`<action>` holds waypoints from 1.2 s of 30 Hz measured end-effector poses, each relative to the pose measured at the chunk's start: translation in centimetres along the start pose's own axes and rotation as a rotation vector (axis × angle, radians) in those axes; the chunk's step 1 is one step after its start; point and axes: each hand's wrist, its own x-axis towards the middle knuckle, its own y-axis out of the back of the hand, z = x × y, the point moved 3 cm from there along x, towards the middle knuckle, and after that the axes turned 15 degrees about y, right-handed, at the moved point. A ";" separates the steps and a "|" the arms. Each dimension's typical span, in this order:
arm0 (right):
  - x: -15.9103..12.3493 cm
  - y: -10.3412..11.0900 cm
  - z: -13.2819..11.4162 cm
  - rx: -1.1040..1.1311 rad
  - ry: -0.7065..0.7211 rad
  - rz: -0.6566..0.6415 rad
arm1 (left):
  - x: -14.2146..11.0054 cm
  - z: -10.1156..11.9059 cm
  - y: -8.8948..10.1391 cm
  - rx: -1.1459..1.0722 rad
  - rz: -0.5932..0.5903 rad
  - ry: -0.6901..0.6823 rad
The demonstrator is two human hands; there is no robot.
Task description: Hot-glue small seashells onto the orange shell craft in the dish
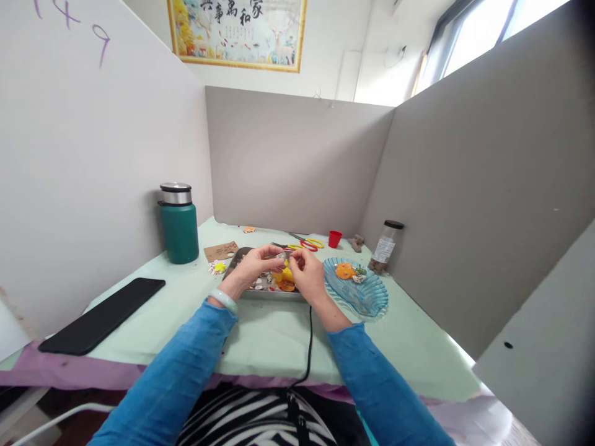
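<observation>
Both hands are raised close together over a metal tray [274, 296]. Between the thumb and fingers of my left hand [253, 265] is a small, pale, shiny piece [281, 256], too small to name. A light-coloured bangle [224, 300] circles the left wrist. My right hand [308, 272] is closed in a pinch just to the right of that piece; whatever lies between its fingertips is hidden. Orange-yellow pieces [284, 280] and small white bits [258, 284] lie in the tray, partly covered by the hands.
Right of the tray is a blue shell-shaped dish [372, 302] with orange pieces [344, 271]. Scissors [309, 243], a red cup [334, 239] and a clear jar [387, 246] stand farther back. At left are a green bottle [179, 232] and a black phone-like slab [105, 314]. Partitions enclose the table.
</observation>
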 end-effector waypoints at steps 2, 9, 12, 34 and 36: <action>0.0 0.0 -0.2 -0.031 0.017 -0.014 | -0.1 0.0 -0.1 -0.001 0.000 0.004; 0.0 0.1 -0.5 -0.082 0.025 -0.018 | -0.1 0.0 -0.2 0.027 0.015 -0.003; 0.0 0.1 -0.6 -0.097 0.033 -0.027 | -0.1 0.0 -0.2 0.055 0.015 -0.011; -0.2 0.5 -0.9 -0.086 0.082 -0.005 | 0.0 0.2 -0.2 -0.214 -0.056 -0.012; -0.2 0.6 -1.0 -0.062 0.079 -0.014 | -0.1 0.4 -0.1 -0.276 -0.074 -0.013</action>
